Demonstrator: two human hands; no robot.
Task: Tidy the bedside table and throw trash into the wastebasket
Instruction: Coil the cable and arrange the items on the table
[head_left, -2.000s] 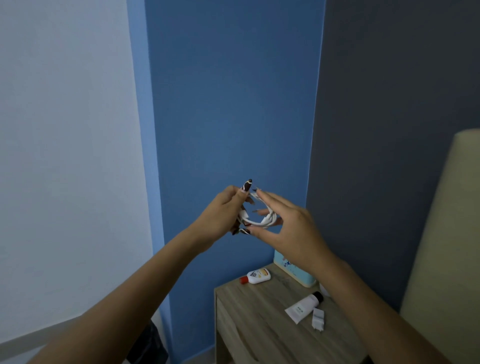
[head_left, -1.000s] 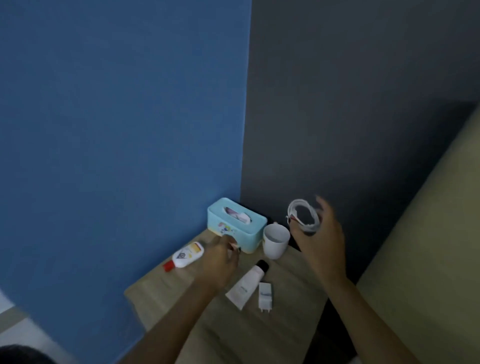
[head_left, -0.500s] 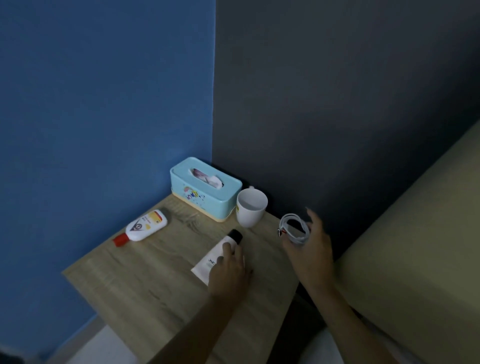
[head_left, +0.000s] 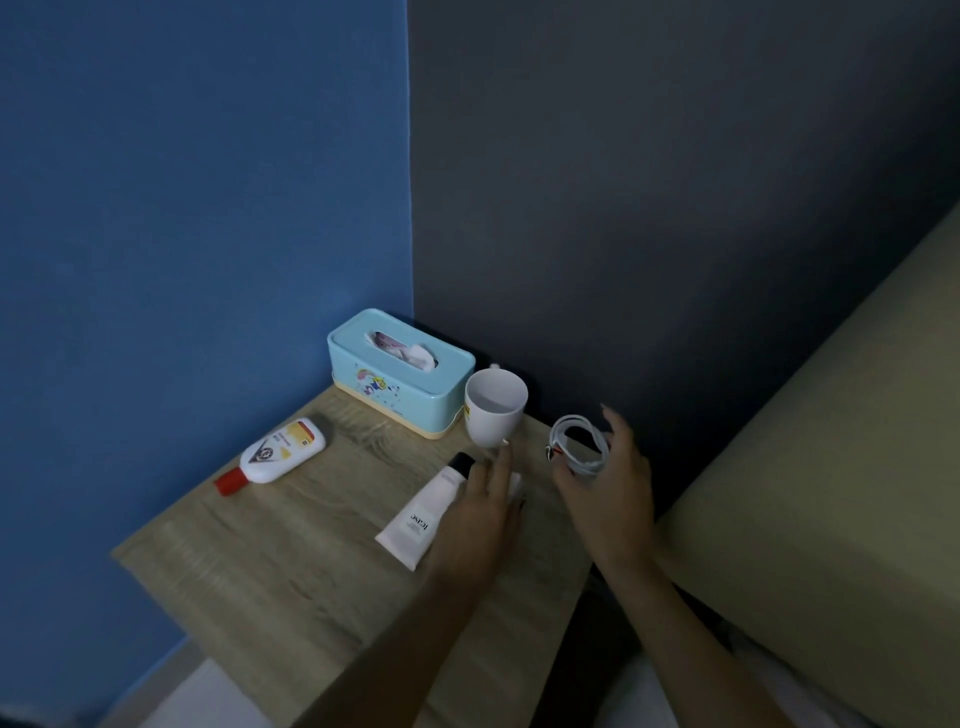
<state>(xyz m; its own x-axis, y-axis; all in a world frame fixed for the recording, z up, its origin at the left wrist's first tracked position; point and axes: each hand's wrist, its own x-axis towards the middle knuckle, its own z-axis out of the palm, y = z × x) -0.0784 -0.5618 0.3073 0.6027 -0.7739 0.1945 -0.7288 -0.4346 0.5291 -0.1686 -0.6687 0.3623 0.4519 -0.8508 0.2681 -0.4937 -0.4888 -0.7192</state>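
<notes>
Risk first: white mug (head_left: 496, 410) just ahead of the left hand (head_left: 483, 514), nearly touching its fingertips, so easily tipped by a hasty lift or a forward sweep. Left hand palm-down, fingers stretched over a small white block (head_left: 515, 482) on the desk (head_left: 260, 571); cannot tell whether pinched or merely covered, most of it hidden under the fingers. Weak hold likely to drop the block back onto the wood or over the near edge. White tube (head_left: 423, 517) lying right beside that hand on its left, touching or almost; apt to be nudged and rolled by the wrist. Right hand (head_left: 605, 488) curled round a coiled white cable (head_left: 576, 447), thumb and fingers about the loops, held above the right rim of the desk, just to the right of the left hand. Loose grip there liable to let the coil spring open, dangling an end into the mug or down the gap beside the bed (head_left: 831, 467). Red-capped bottle (head_left: 283, 449) and blue tissue box (head_left: 400, 374) well to the left of and beyond the left hand, out of harm's way. Wastebasket not in view, so no judging the carry to it.
</notes>
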